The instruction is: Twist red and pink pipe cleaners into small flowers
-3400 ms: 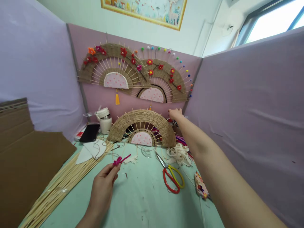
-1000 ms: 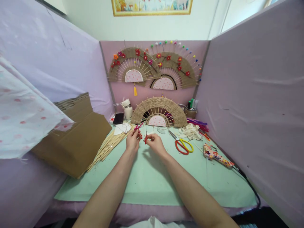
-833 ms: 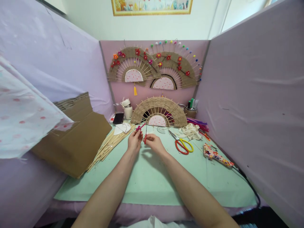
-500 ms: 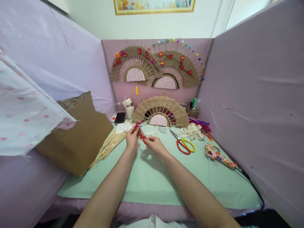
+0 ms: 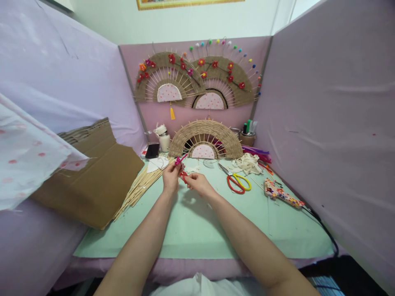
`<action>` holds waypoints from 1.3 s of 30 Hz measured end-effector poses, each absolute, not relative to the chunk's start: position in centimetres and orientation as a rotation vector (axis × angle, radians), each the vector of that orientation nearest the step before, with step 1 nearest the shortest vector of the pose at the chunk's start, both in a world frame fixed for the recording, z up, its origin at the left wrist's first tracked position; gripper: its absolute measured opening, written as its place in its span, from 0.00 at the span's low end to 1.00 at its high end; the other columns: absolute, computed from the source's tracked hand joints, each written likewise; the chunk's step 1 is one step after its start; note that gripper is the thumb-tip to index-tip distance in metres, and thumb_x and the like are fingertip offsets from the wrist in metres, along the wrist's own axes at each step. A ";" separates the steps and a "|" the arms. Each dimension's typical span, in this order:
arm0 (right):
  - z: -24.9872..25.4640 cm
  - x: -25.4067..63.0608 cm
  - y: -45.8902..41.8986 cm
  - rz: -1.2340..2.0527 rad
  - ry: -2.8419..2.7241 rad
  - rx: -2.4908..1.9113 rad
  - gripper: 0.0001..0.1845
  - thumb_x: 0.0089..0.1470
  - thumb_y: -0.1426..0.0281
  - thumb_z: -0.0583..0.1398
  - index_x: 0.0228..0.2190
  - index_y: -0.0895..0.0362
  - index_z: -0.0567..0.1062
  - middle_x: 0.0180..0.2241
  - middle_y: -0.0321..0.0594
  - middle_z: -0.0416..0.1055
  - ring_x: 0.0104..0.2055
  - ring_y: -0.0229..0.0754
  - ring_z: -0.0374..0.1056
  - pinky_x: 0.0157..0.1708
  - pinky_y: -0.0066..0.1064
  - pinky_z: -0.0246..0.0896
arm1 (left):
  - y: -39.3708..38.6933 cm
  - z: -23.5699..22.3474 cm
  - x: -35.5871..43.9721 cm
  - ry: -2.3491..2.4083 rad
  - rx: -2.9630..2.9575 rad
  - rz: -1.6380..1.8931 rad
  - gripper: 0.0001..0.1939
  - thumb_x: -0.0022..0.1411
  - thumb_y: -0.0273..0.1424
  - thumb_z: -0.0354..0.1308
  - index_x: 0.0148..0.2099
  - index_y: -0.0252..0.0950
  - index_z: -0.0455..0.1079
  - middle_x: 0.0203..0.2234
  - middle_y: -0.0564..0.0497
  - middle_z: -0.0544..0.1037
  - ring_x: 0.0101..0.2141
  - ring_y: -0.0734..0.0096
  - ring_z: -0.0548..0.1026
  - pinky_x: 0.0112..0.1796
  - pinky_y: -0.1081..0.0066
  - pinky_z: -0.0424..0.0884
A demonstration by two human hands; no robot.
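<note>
My left hand [image 5: 171, 176] is closed, its thumb and fingers pinching a magenta pipe-cleaner flower [image 5: 178, 161] whose stem end sticks up to the right. Just below it, a red pipe-cleaner flower [image 5: 183, 176] sits between the two hands. My right hand [image 5: 199, 183] pinches this red flower from the right, and its fingertips hide part of it. Whether the left fingers touch the red flower too, I cannot tell. Beyond both hands, a woven half-round twine fan [image 5: 228, 142] with a dotted pink centre stands upright on the table.
Red-and-yellow-handled scissors [image 5: 236, 181] lie right of my hands, near white cloth scraps [image 5: 248, 163]. A flower-patterned glue gun [image 5: 282, 194] with a black cord rests further right. Thin sticks [image 5: 140, 183] and cardboard [image 5: 89, 181] are at left. Two decorated fans [image 5: 234, 88] hang behind.
The camera view has shifted slightly, so the background sits higher and further left. Both hands keep their pinches on the flowers; the red flower has tilted a little between them.
</note>
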State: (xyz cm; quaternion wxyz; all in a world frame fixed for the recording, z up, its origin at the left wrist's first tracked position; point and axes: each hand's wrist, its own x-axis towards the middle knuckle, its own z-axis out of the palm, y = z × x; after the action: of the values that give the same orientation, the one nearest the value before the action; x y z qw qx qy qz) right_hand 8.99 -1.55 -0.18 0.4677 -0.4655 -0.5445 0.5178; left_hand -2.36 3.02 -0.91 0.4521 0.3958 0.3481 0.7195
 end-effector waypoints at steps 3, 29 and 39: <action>-0.1 9.0 -1.5 1.280 -1.327 -1.136 0.19 0.41 0.55 0.62 0.19 0.59 0.68 0.16 0.33 0.63 0.19 0.31 0.57 0.20 0.23 0.51 | 3.2 -1.2 -2.4 0.907 1.046 1.756 0.11 0.45 0.35 0.65 0.30 0.33 0.73 0.24 0.49 0.75 0.27 0.73 0.72 0.29 0.73 0.68; -0.3 9.4 -1.5 1.206 -1.498 -1.207 0.20 0.47 0.58 0.55 0.14 0.58 0.64 0.11 0.31 0.57 0.15 0.30 0.51 0.17 0.24 0.43 | 3.7 -2.1 -2.6 0.977 1.210 1.593 0.11 0.45 0.36 0.65 0.28 0.32 0.74 0.21 0.51 0.73 0.23 0.75 0.67 0.27 0.75 0.63; 0.3 9.1 -1.7 1.415 -1.341 -1.094 0.26 0.47 0.49 0.54 0.15 0.58 0.63 0.12 0.31 0.56 0.14 0.30 0.50 0.15 0.24 0.43 | 3.0 -1.2 -2.3 0.870 1.109 1.537 0.07 0.43 0.30 0.65 0.27 0.33 0.73 0.23 0.52 0.72 0.25 0.77 0.69 0.28 0.77 0.64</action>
State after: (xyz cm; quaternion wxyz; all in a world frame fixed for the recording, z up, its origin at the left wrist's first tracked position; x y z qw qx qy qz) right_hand 9.14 -1.70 0.27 0.4379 -0.4401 -0.5393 0.5690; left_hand -2.30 2.97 -1.18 0.5036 0.4594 0.3605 0.6367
